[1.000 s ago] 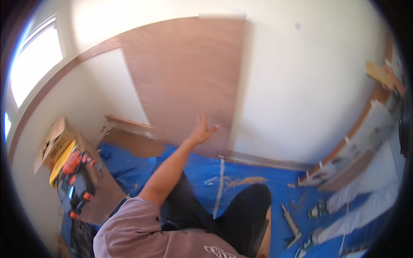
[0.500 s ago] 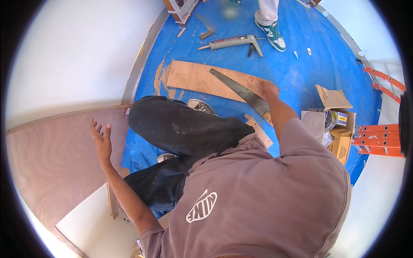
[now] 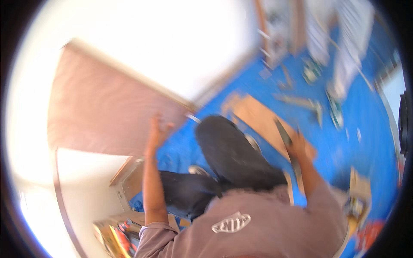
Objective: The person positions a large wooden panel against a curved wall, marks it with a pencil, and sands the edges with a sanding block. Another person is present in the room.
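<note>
Head view, blurred by motion, has swung round from half a second ago: the floor then filled most of it, and now the reddish wood panel (image 3: pixel 103 103) spreads across the left of the frame against the white wall (image 3: pixel 172 47). The left hand (image 3: pixel 155 132), left of centre, is raised in front of the panel's lower part with its fingers spread and nothing in its grasp; whether a fingertip touches the wood cannot be told. That spread pose matches the previous view.

The right hand (image 3: pixel 299 147), right of centre, lies over the handsaw (image 3: pixel 282 132) and the near end of the loose board (image 3: pixel 258 116), which rests on the blue sheet (image 3: pixel 335 148). Blur hides its fingers, so one cannot tell whether it grips the saw or merely leans there. A second ago this hand was out of sight and the left arm reached toward the panel; board and saw have since come into view.

For the work, the change seems to put panel and board within reach together, one arm toward each, with no sign of a cut under way. The caulking gun (image 3: pixel 301 102) lies at upper right, near a co-worker's legs (image 3: pixel 346 51).
</note>
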A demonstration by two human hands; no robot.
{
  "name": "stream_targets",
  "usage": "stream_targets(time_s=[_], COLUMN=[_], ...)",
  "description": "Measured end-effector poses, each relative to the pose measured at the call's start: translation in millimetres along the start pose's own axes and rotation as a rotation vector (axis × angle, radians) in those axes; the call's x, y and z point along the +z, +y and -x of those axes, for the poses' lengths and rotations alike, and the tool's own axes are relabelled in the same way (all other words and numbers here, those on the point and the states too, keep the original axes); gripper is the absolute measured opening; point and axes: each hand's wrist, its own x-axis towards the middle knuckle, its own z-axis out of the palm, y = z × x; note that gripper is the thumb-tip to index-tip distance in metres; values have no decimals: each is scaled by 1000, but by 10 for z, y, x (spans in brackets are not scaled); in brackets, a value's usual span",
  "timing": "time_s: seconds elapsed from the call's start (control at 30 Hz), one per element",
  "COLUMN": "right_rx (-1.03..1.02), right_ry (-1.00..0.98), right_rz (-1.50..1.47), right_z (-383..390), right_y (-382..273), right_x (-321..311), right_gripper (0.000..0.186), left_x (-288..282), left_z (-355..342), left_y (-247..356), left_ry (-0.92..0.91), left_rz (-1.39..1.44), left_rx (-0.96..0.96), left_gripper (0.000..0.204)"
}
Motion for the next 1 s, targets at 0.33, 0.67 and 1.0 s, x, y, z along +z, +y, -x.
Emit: stream_targets(time_s=[0.33, 0.67, 1.0], right_rx=[239, 812, 883], right_ry=[-191, 145, 267], right_rz=[-147, -24, -40], right_z=[-314, 26, 75], right_y=[166, 1483, 1561], right_x=[395, 143, 210], right_gripper=[90, 92, 67], left_x=[-272, -289, -351], left_z=[204, 282, 335], left_y=[-62, -305, -148], left_ry=[45, -4, -119], left_rz=[165, 127, 142], left_rx=[-189, -280, -404], left_gripper=[96, 99, 99])
